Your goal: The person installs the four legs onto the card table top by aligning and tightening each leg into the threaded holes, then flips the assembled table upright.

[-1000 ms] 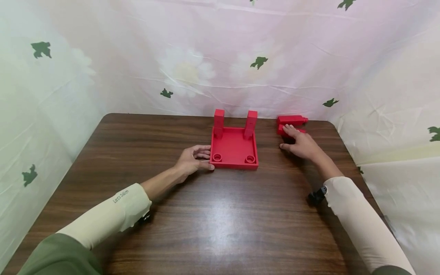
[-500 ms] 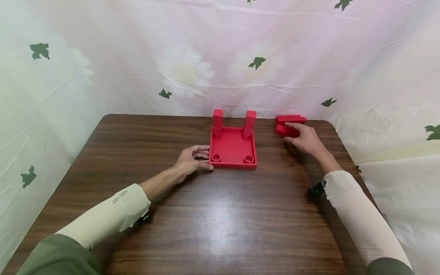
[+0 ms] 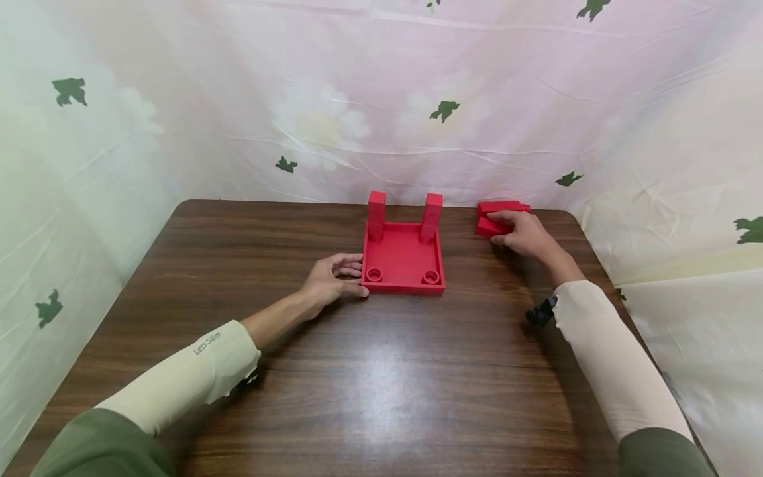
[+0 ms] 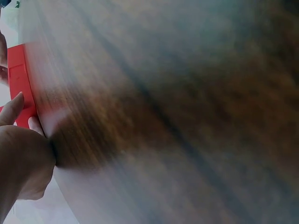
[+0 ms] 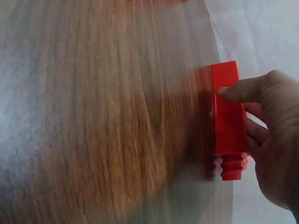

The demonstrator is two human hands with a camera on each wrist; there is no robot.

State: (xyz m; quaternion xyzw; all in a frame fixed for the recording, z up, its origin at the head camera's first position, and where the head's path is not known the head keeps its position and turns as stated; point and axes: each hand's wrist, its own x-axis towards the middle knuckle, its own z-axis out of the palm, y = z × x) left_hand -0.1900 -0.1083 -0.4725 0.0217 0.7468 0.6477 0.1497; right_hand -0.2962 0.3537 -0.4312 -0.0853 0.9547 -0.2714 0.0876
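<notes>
Tray: 1. Upright posts: 2. Round sockets: 2. Loose posts: 2. Hands: 2. Surface: 1.

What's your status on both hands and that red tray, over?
Left hand gripping red square tray by near-left corner. Right hand pinching nearer red threaded post. Another red post lying close behind, possibly in the way.
</notes>
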